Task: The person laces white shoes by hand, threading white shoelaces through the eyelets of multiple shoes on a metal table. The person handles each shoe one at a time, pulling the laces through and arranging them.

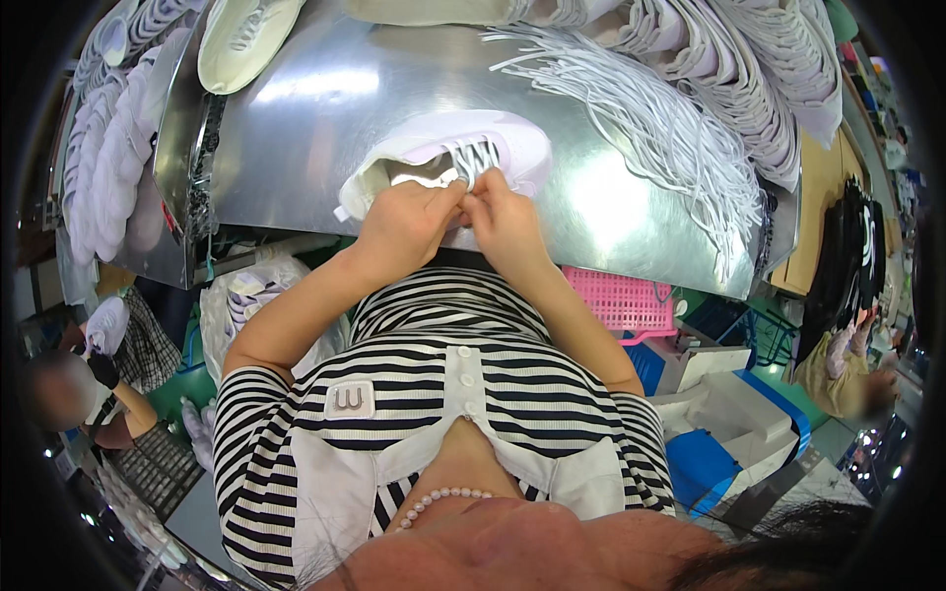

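White shoe (424, 136): long axis left to right, toe right, at near edge of table (296, 148); open room far-left. Left hand (404, 229), right hand (507, 225): fingers pinched together on lace (477, 153).

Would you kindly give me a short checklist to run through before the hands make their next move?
1. Shoe resting on the table: ok.
2. Left hand and right hand together at the shoe's near side: ok.
3. Lacing in place: ok, strands cross the shoe's front.
4. Grip on a lace end: cannot tell, the fingers hide it.
5. Loose laces apart from the shoe: ok, heaped to its right.
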`<state>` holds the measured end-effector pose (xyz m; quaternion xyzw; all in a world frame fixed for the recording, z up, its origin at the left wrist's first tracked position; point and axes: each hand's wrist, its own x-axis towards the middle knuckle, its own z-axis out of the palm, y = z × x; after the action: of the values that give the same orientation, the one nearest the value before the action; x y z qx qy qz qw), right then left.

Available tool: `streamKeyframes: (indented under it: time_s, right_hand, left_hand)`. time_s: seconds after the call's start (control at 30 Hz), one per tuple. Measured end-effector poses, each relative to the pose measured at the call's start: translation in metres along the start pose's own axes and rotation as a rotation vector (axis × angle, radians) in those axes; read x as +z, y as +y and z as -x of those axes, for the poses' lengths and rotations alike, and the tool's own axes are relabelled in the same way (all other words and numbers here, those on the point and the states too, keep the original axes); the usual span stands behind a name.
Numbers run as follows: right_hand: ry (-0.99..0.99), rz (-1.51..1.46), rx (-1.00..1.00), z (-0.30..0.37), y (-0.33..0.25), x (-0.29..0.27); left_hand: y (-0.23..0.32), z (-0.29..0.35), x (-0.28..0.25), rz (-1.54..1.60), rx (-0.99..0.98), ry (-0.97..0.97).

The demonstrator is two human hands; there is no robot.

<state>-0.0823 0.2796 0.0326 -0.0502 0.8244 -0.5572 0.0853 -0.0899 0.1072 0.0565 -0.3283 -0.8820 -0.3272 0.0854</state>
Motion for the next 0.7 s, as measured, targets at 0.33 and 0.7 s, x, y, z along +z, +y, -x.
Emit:
streamKeyframes:
  time_s: [0.33,0.7]
  right_hand:
    - [0.053,0.052,0.05,0.004,-0.011,-0.075]
    - [0.351,0.441,-0.194,-0.041,0.025,-0.029]
  left_hand:
    - [-0.005,0.004,0.0,0.19,-0.216,-0.086]
    - [-0.017,0.007,-0.055,-0.101,0.045,-0.436]
